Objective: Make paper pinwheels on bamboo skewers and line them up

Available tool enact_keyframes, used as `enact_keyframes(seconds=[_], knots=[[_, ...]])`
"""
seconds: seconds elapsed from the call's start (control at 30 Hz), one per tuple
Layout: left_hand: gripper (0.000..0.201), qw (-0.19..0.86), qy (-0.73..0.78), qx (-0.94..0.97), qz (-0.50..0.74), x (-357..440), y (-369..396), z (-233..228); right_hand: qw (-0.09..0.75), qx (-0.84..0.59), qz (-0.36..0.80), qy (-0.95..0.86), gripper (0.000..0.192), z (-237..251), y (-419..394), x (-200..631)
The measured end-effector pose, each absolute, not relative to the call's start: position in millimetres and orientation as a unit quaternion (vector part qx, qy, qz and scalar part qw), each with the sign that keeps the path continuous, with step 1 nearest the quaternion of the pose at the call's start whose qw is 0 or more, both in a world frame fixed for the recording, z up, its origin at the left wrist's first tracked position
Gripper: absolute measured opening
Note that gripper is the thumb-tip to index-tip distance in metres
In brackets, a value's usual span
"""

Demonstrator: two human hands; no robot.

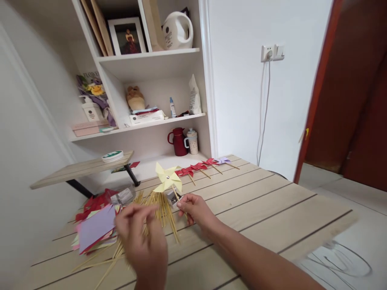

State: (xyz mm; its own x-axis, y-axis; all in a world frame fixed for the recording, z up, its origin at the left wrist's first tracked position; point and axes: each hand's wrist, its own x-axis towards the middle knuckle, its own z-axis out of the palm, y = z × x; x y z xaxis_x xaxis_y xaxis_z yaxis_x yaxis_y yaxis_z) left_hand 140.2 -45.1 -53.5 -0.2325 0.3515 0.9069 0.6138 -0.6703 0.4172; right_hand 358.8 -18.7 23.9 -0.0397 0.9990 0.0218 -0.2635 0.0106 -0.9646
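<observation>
My right hand [195,209] pinches the thin wooden stick of a pale yellow paper pinwheel [167,178] and holds it upright over the wooden table [266,209]. My left hand [142,239] is blurred, low in the middle, fingers curled just over a loose pile of bamboo sticks [163,211]; whether it grips a stick is unclear. Left of it lies a stack of coloured paper squares [96,227], purple on top.
A row of finished pinwheels, red ones [193,168] and a purple one [223,160], lies along the table's far edge. A small stapler-like object [173,197] sits behind the sticks. A white shelf unit [151,80] with a red jug [178,141] stands behind.
</observation>
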Motion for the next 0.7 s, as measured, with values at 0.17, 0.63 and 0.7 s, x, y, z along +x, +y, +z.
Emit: enact_keyframes(seconds=[0.17, 0.63, 0.7], knots=[[0.038, 0.179, -0.444, -0.618, -0.623, 178.9, 21.0, 27.1, 0.555, -0.411, 0.559, -0.459, 0.031, 27.9, -20.1, 362.6], [0.059, 0.219, -0.48, -0.617, -0.584, 179.5, 15.3, 26.1, 0.501, -0.421, 0.563, -0.505, 0.028, 16.9, -21.3, 356.7], [0.059, 0.214, -0.492, -0.616, -0.578, 177.8, 13.9, 24.6, 0.5, -0.419, 0.566, -0.504, 0.029, 13.7, -20.8, 355.4]])
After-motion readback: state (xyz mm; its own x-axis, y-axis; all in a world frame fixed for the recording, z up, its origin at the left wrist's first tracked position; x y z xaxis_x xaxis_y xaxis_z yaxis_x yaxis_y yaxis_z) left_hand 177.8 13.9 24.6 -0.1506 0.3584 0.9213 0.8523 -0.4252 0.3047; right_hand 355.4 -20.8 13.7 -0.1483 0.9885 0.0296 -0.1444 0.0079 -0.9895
